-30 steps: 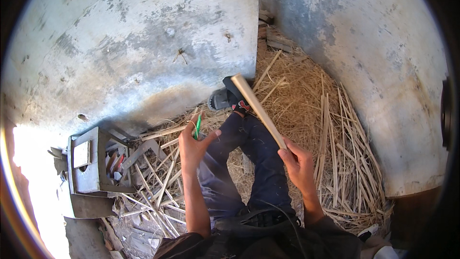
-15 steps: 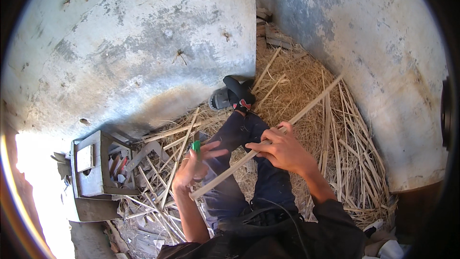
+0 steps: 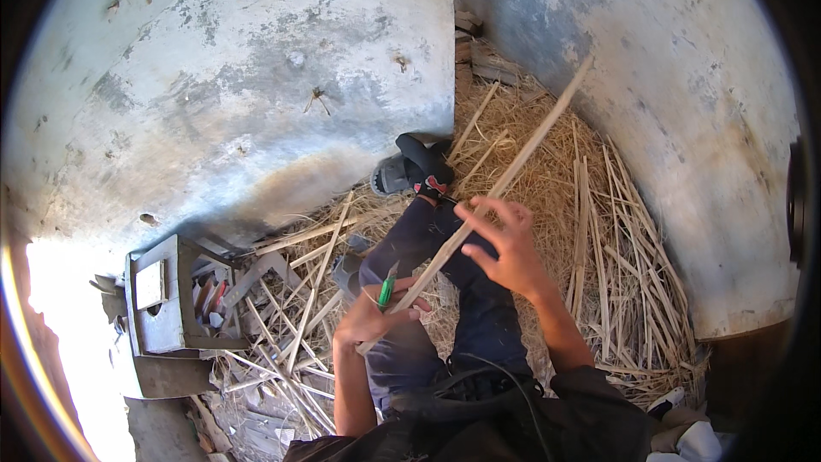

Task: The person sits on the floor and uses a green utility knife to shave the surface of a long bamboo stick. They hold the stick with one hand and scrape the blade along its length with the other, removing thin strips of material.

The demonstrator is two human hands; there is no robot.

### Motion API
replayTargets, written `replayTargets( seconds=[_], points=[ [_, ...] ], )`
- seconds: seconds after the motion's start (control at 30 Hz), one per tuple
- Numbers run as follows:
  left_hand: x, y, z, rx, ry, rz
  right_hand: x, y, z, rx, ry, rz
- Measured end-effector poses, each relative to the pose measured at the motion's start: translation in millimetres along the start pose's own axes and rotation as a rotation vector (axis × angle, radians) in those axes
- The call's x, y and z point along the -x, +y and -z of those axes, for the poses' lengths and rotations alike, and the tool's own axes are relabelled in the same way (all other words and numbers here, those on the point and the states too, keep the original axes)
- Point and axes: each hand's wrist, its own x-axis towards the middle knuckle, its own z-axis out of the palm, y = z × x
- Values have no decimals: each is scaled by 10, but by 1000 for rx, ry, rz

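My left hand (image 3: 368, 318) is closed around the lower end of a long pale wooden strip (image 3: 523, 154). A green-handled knife (image 3: 386, 291) is held in that same hand, its thin blade pointing up and away from me. The strip slants across my lap and rises toward the far right. My right hand (image 3: 510, 248) is beside the strip's middle with fingers spread, the index finger reaching over or against it. Whether that finger touches the strip I cannot tell.
Fine shavings (image 3: 547, 162) cover the floor between my legs and the right wall. Many pale strips (image 3: 650, 291) lie in a pile at right, more (image 3: 291, 359) at left. A worn box (image 3: 162, 291) holding small items stands left. Stained walls (image 3: 256, 77) enclose the far side.
The strip has swung steeper and its far end reaches higher. My left hand has closed on its lower end with the knife. My right hand has loosened its grip and spread its fingers.
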Motion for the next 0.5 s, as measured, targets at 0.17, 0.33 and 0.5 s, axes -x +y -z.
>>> replayTargets(
  seconds=[0.17,0.33,0.5],
  points=[
    [-90,54,-146,76,24,-155,-1,191,142,-329,503,-290],
    [-299,154,-479,103,34,-203,-79,-24,193,-1003,194,-430],
    [-518,75,-629,-1,54,-359,-105,-265,94,-1063,188,-314]
  ],
)
